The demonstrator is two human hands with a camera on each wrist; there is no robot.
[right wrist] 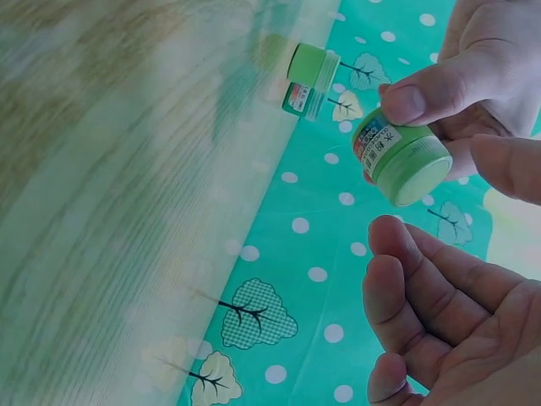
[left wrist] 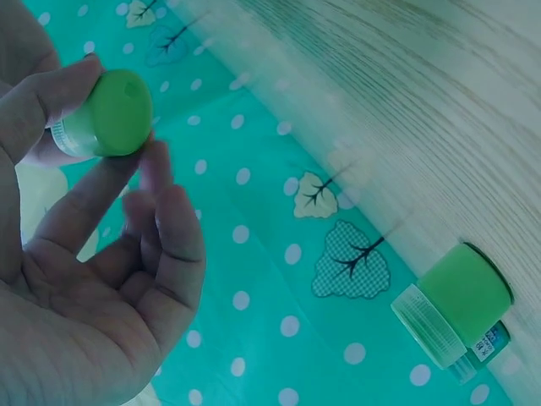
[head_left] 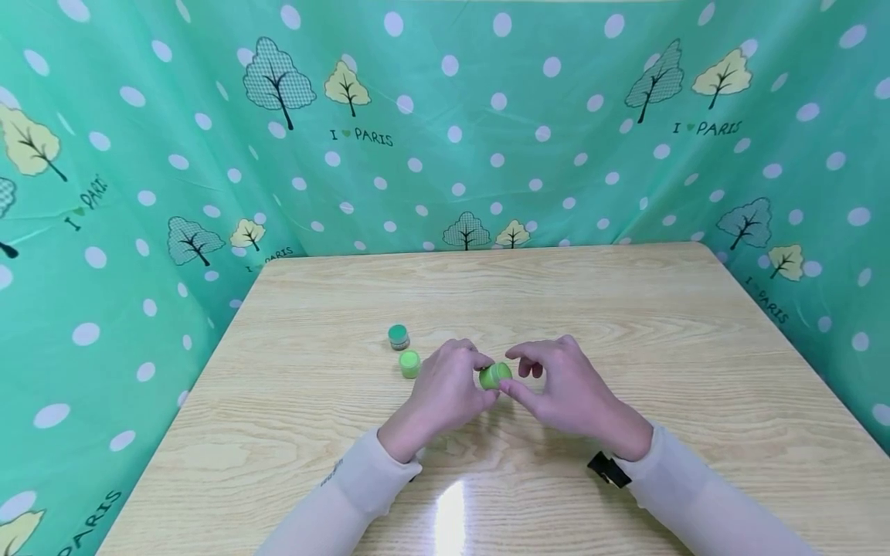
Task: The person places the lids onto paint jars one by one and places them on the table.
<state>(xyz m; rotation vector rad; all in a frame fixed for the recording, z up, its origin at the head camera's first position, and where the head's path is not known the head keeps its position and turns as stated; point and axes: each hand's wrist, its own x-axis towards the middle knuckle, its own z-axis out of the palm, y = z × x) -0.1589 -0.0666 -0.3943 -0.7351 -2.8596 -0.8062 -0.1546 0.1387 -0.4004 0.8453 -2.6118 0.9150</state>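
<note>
Above the table, my left hand (head_left: 450,388) holds a small light-green paint jar (head_left: 494,376) between thumb and fingers. The jar is tilted, its round green base facing the left wrist view. A printed label and a ribbed, paler lid show on this paint jar (right wrist: 385,152) in the right wrist view. Close by the lid is my right hand (head_left: 568,384), thumb and fingers spread apart around it with nothing gripped. Whether the right thumb touches the lid, I cannot tell. In the right wrist view, the loosely bent fingers (right wrist: 431,296) of that hand stand apart from the jar.
Left of my hands, a second light-green jar (head_left: 409,364) stands on the wooden table (head_left: 313,432). Just behind it is a darker green-lidded jar (head_left: 399,337). A green dotted curtain (head_left: 487,154) hangs around the table's back and sides.
</note>
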